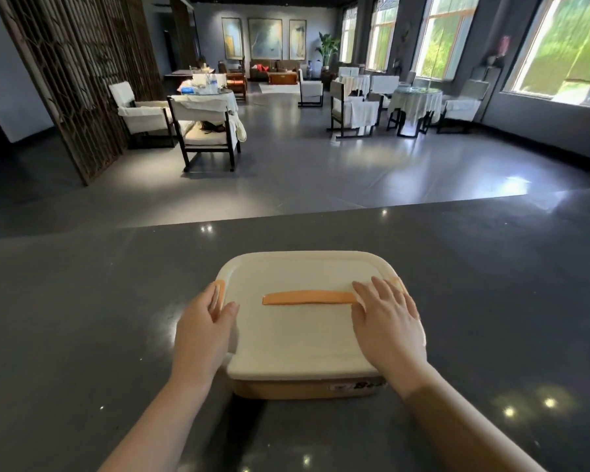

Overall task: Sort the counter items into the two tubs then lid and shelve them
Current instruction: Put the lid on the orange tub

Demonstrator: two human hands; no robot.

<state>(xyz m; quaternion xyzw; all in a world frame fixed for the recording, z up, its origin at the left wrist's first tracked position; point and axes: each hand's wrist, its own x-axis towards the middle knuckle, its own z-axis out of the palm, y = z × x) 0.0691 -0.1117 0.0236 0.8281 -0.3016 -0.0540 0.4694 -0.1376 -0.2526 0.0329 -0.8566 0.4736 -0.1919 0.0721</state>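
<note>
On the dark counter [82,301] before a dining room, flat-fingered hands, left hand [203,327] and right hand [387,318], atop the lidded tub [297,335].

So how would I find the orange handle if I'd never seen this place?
Look at the big dark counter nearest the camera. One tub sits in its middle, covered by a cream lid, with the left hand at the lid's left edge and the right hand flat on top. The handle is the long orange strip across the lid's middle, the only long orange bar on the cream lid.
</note>
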